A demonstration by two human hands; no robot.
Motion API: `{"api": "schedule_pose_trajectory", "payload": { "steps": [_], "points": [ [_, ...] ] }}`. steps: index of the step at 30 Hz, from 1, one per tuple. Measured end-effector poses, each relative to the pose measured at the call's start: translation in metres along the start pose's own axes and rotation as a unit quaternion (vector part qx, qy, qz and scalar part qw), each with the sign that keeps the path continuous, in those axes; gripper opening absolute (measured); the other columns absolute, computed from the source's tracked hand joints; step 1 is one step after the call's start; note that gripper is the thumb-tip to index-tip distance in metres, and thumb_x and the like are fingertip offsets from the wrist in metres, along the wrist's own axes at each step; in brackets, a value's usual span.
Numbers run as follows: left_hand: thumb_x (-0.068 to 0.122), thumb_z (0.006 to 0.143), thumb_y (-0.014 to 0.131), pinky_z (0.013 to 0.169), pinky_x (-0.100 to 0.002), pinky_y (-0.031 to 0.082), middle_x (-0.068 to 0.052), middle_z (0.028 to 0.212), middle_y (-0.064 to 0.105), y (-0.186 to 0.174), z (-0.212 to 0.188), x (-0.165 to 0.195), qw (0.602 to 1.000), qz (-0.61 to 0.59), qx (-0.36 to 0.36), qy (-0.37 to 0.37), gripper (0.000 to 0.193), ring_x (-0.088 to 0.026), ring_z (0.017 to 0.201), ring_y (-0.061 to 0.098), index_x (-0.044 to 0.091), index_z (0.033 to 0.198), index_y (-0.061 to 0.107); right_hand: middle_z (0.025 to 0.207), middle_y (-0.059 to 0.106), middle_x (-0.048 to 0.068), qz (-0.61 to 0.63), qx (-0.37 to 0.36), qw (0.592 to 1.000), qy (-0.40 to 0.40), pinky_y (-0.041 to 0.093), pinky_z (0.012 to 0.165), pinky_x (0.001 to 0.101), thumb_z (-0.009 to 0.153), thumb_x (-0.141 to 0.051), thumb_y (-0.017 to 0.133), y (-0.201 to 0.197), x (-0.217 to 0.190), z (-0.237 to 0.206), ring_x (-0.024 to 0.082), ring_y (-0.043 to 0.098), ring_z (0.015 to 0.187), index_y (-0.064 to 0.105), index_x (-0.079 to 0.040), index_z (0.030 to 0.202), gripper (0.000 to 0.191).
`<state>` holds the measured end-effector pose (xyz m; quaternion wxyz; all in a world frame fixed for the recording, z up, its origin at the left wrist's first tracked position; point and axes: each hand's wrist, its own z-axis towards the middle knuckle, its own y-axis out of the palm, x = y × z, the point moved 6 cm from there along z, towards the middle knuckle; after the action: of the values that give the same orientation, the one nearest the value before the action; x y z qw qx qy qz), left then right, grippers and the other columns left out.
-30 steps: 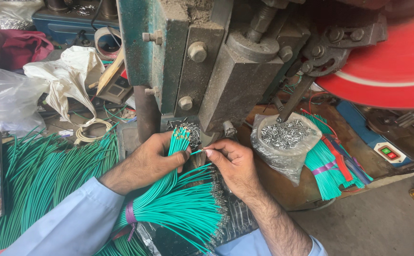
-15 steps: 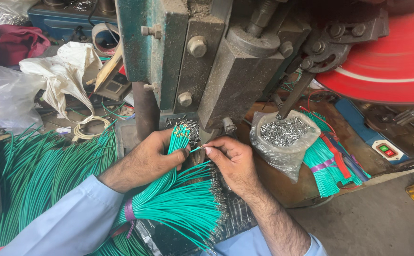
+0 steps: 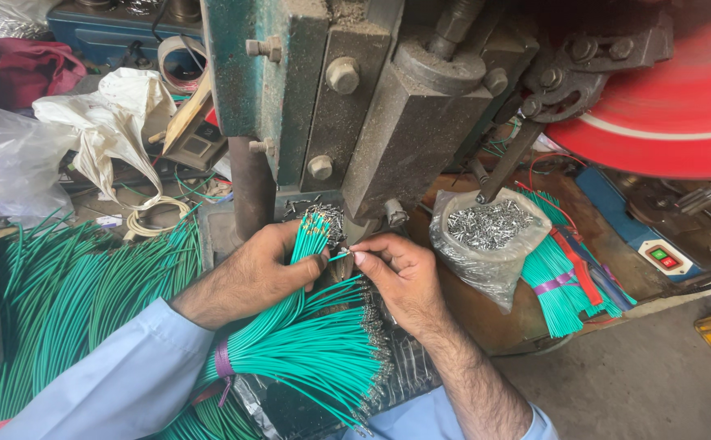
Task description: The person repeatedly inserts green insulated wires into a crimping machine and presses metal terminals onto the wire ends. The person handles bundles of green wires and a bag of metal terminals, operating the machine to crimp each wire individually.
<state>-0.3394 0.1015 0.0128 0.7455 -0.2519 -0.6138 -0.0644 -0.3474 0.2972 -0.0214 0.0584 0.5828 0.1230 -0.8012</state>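
left hand (image 3: 262, 273) grips green wire bundle (image 3: 307, 244); right hand (image 3: 396, 273) pinches one wire (image 3: 340, 257).

Narrow gap between press block (image 3: 408, 138) and bag of terminals (image 3: 490, 240), wire bundles (image 3: 315, 350) below.

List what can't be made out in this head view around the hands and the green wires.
- Tip of the single green wire, pinched by the right hand: too small to tell whether it carries a terminal.
- Left hand grip on the wire bundle: fingers hide how many wires it holds.
- Press die under the machine block: hidden behind hands and wire ends.
- Red flywheel: cut off by the frame edge, blurred.
- Small metal parts in the plastic bag: too small to identify.
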Motion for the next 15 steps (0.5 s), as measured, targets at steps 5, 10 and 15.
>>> {"api": "schedule_pose_trajectory", "payload": {
  "steps": [5,10,15],
  "points": [
    [0.012,0.089,0.062,0.07,-0.028,0.055,0.0,0.08,0.068,0.0012,0.0006,-0.0021,1.0,-0.018,-0.001,-0.003,0.018,-0.007,0.076,0.062,0.001,0.102,0.069,0.104,0.075,0.007,0.001,-0.004,1.0,0.0,0.058,0.088,0.0254,0.098,-0.004,0.067,0.0006,0.0,-0.0005,0.009,0.069,0.097,0.07,0.001,0.113,0.016],
    [0.014,0.092,0.063,0.069,-0.028,0.056,0.0,0.079,0.068,0.0019,0.0016,-0.0044,1.0,-0.018,-0.009,-0.008,0.018,-0.007,0.075,0.062,0.001,0.102,0.069,0.105,0.075,0.007,0.004,-0.003,1.0,0.003,0.057,0.089,0.0254,0.098,-0.003,0.067,0.0004,0.0008,-0.0012,0.009,0.069,0.097,0.07,0.001,0.114,0.017],
    [0.015,0.092,0.063,0.069,-0.028,0.055,0.0,0.079,0.068,0.0018,0.0017,-0.0044,1.0,-0.02,-0.009,-0.003,0.018,-0.007,0.075,0.061,0.001,0.102,0.069,0.105,0.075,0.007,-0.003,-0.001,1.0,0.01,0.057,0.089,0.0253,0.098,-0.004,0.067,-0.0005,0.0023,-0.0018,0.009,0.069,0.097,0.07,0.001,0.114,0.017]
  ]
}}
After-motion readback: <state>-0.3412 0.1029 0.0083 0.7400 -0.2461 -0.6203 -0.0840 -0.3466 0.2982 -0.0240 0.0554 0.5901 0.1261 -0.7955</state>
